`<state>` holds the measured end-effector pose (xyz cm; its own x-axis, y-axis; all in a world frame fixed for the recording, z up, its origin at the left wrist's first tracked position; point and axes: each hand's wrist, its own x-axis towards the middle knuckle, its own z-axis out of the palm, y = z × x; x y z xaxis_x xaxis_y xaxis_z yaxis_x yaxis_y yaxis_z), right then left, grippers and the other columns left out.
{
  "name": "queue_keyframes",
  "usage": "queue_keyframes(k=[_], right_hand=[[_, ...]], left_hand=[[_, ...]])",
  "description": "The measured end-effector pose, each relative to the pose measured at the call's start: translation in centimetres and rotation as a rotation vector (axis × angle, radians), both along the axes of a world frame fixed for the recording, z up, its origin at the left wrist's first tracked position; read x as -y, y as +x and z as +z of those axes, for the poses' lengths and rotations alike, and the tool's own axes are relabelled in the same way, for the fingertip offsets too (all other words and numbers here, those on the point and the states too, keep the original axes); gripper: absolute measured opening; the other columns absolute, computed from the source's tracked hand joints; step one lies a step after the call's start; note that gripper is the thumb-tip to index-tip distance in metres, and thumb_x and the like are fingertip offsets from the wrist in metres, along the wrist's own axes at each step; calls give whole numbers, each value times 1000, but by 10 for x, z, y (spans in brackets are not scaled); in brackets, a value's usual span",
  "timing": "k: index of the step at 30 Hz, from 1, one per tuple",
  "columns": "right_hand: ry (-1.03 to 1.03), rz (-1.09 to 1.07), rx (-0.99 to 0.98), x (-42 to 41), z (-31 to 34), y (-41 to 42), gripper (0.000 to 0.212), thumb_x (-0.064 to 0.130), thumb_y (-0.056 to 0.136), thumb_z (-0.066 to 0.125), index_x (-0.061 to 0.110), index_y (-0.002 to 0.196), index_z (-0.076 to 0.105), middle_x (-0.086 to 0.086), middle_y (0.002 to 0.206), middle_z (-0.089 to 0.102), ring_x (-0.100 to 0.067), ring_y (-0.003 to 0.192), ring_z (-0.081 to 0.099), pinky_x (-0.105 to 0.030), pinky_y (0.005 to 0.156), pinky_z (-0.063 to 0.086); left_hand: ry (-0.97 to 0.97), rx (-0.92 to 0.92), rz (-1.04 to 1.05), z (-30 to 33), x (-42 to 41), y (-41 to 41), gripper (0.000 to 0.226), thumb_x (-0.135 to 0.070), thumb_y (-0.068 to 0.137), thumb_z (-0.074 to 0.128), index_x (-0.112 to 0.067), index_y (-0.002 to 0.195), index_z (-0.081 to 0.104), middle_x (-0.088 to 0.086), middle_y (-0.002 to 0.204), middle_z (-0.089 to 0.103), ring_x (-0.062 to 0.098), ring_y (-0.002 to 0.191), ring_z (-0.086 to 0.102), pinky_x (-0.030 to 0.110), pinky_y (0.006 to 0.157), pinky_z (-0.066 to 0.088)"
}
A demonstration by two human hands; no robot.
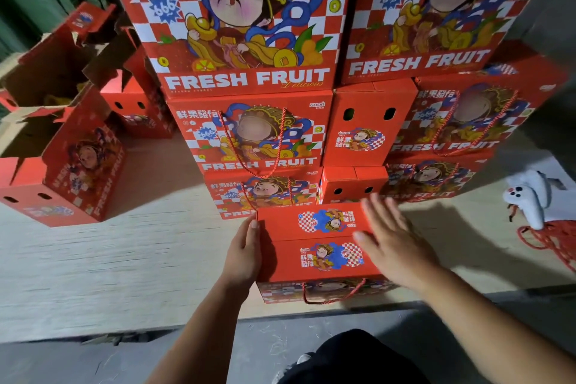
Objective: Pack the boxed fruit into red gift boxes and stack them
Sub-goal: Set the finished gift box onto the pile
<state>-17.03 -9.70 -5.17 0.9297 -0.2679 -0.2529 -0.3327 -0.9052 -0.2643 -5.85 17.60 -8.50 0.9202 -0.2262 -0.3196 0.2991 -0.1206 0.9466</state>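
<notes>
A red gift box (314,246) with closed top flaps and a red rope handle stands on a pale wooden board (131,259) right in front of me. My left hand (244,254) rests flat against the box's left edge, thumb on the top flap. Blurred, with fingers spread, my right hand (392,240) hovers over the box's right top edge; I cannot tell whether it touches. Behind the box rises a stack of closed red gift boxes (249,131) printed "FRESH FRUIT", several high and two or more columns wide.
To the left, open red boxes (62,162) stand with flaps up, brown inside. White gloves (526,199) and a tangle of red rope (551,240) lie at the right. Grey concrete floor (93,358) runs along the board's near edge, and my dark-clothed knee (352,358) is below.
</notes>
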Motion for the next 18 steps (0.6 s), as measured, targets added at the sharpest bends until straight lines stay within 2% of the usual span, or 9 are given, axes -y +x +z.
queue_keyframes(k=[1, 2, 3, 5, 8, 10, 12, 15, 18], right_hand=[[147, -103, -40, 13, 4, -8, 73, 88, 89, 8, 61, 149, -25, 21, 170, -3, -28, 154, 29, -46, 109, 46], [342, -201, -62, 16, 8, -12, 70, 85, 92, 23, 70, 145, -19, 15, 163, 29, -28, 132, 58, -43, 93, 58], [535, -306, -41, 14, 9, -13, 68, 78, 95, 36, 76, 143, -12, 14, 145, 50, -21, 110, 70, -41, 85, 62], [734, -469, 74, 6, 5, -8, 68, 58, 100, 54, 75, 145, 5, 17, 128, 60, -15, 100, 72, -44, 84, 63], [846, -605, 145, -1, 7, 1, 51, 46, 99, 63, 48, 145, 41, 13, 121, 70, -14, 98, 73, -45, 86, 61], [991, -713, 241, 4, 11, 1, 45, 45, 99, 62, 40, 142, 50, 13, 120, 72, -14, 96, 73, -42, 90, 58], [1225, -981, 387, 4, 11, -11, 46, 49, 102, 55, 35, 146, 49, 10, 127, 66, -16, 99, 68, -46, 103, 48], [1528, -1279, 305, -15, -6, -40, 64, 68, 94, 52, 18, 133, 62, -14, 124, 71, -30, 110, 64, -53, 110, 41], [1774, -1301, 109, -44, 3, -37, 74, 75, 79, 66, 13, 120, 70, -22, 124, 69, -38, 124, 58, -56, 111, 39]], left_hand=[[-31, -21, 1, 0, -1, 0, 34, -44, 113, 38, -30, 130, 64, -5, 122, 75, 18, 117, 71, 39, 100, 56], [-65, -50, -3, -1, -2, 1, 36, -46, 112, 38, -29, 130, 64, -3, 122, 76, 21, 118, 71, 44, 102, 57], [-107, -87, -21, -3, -4, 0, 38, -49, 112, 38, -29, 130, 64, 0, 123, 76, 25, 118, 72, 48, 102, 57], [-233, -217, -74, -9, -6, -2, 49, -58, 110, 35, -27, 137, 62, 8, 129, 74, 34, 120, 71, 52, 99, 59], [-332, -360, -90, -7, -3, -7, 59, -69, 104, 40, -28, 140, 62, 14, 133, 72, 40, 119, 70, 51, 88, 63], [-352, -333, -81, -5, -1, -2, 61, -75, 90, 60, -33, 133, 70, 11, 131, 73, 37, 118, 72, 47, 85, 64], [-395, -291, -82, -5, -1, 2, 61, -78, 76, 73, -39, 122, 77, 2, 129, 75, 22, 115, 74, 38, 86, 64], [-195, -235, -69, -9, -3, 9, 65, -83, 85, 50, -41, 132, 70, -5, 133, 73, 19, 125, 68, 49, 109, 51], [65, -252, -222, -5, -4, 23, 67, -84, 94, 31, -41, 128, 69, -7, 127, 75, 22, 124, 66, 56, 115, 38]])
